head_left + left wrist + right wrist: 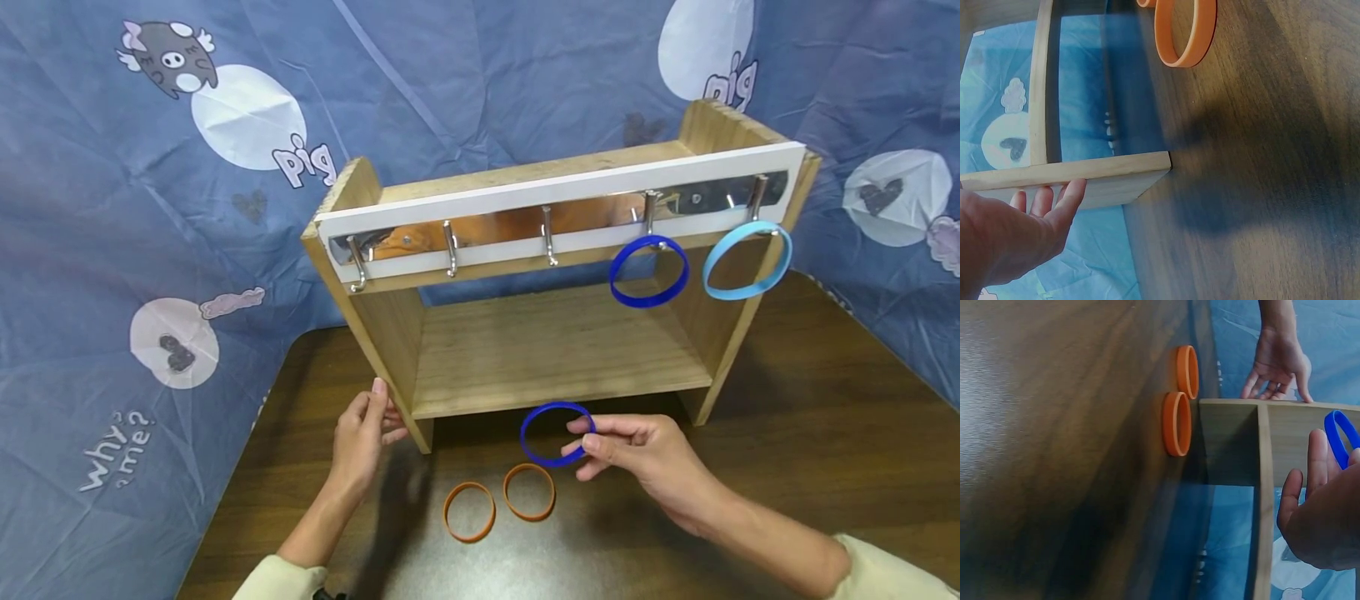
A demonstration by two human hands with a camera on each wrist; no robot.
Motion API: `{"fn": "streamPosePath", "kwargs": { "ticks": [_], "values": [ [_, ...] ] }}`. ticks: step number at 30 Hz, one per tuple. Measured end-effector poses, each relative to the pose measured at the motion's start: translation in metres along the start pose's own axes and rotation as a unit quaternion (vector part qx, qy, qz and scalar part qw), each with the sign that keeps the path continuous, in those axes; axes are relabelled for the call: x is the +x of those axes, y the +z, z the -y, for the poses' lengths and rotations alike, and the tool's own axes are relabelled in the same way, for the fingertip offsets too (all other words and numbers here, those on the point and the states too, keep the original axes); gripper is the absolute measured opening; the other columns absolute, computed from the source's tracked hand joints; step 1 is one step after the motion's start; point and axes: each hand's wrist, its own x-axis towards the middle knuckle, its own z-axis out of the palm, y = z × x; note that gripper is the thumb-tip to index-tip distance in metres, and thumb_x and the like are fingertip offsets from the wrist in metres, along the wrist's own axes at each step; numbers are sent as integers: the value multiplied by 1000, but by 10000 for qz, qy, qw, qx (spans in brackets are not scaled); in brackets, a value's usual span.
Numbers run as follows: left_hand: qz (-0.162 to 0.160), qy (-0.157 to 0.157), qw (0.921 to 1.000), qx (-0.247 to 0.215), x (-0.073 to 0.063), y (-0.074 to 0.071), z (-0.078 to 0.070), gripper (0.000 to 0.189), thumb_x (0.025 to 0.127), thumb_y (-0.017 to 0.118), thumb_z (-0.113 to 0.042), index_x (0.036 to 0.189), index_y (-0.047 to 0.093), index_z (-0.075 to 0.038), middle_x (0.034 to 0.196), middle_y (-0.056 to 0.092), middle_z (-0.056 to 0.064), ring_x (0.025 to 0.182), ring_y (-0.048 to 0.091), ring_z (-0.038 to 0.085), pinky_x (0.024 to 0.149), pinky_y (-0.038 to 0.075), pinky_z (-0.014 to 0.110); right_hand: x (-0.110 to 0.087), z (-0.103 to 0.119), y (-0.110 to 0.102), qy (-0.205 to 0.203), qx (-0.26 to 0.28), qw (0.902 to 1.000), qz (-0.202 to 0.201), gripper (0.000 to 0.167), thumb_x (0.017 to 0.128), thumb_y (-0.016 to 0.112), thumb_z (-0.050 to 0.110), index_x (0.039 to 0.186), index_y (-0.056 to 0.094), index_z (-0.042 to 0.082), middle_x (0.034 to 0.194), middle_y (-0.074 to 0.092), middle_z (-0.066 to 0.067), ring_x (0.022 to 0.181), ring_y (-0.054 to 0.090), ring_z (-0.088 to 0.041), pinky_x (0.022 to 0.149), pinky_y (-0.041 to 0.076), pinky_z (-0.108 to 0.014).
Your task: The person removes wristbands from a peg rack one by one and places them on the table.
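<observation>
My right hand (637,454) pinches a dark blue wristband (526,433) between thumb and fingers, in front of the wooden rack's lower shelf (555,346). In the right wrist view the blue band (1335,439) stands out from the fingertips. My left hand (360,437) touches the outer face of the rack's left side panel (375,350), its fingers fairly straight in the left wrist view. A row of metal hooks runs along the rack's white front strip (495,208). Another dark blue wristband (648,300) hangs from one hook, and a light blue wristband (708,275) hangs from the rightmost hook (757,196).
Two orange wristbands, a left one (470,540) and a right one (529,517), lie on the dark wooden table (615,550) before the rack. Behind the table hangs a blue patterned cloth (225,208). The three hooks at left, such as the leftmost (357,262), carry no band.
</observation>
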Motion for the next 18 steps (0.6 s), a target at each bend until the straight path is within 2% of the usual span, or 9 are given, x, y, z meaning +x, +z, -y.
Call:
{"fn": "streamPosePath", "kwargs": {
  "ticks": [2, 5, 9, 13, 18],
  "values": [
    [-3, -16, 10000, -31, 0, 0, 0, 51, 103, 40, -43, 97, 50, 7, 100, 55, 17, 91, 63, 24, 82, 60, 36, -2, -4, -1, 84, -16, 10000, 31, 37, 94, 63, 15, 121, 58, -9, 102, 71, -14, 81, 70, -31, 107, 37, -57],
    [3, -46, 10000, -41, -1, -1, 0, 49, 103, 39, -42, 97, 51, 6, 100, 56, 16, 92, 63, 23, 82, 60, 36, -4, -11, -2, 183, -25, 9998, 114, 37, 94, 63, 16, 121, 58, -8, 101, 71, -15, 81, 70, -32, 105, 39, -58],
    [4, -74, 10000, -16, -1, -1, 0, 50, 103, 39, -42, 97, 50, 6, 101, 55, 17, 93, 63, 24, 82, 60, 36, -7, -20, -3, 350, -63, 9992, 160, 36, 93, 64, 17, 119, 61, -7, 100, 71, -18, 79, 70, -33, 101, 47, -50],
    [28, -77, 10000, -20, -1, -1, 0, 50, 103, 39, -42, 98, 50, 6, 102, 55, 17, 94, 63, 24, 82, 60, 36, -9, -26, -5, 529, -95, 9986, 14, 38, 91, 67, 19, 117, 61, -9, 97, 71, -20, 77, 70, -32, 93, 54, -37],
    [16, -79, 10000, -13, -1, 0, -1, 51, 103, 39, -43, 98, 50, 7, 101, 54, 17, 94, 62, 25, 83, 60, 35, -9, -31, -9, 605, -186, 9979, -159, 41, 90, 68, 16, 115, 59, -15, 97, 70, -23, 78, 69, -35, 80, 59, -38]
  ]
}}
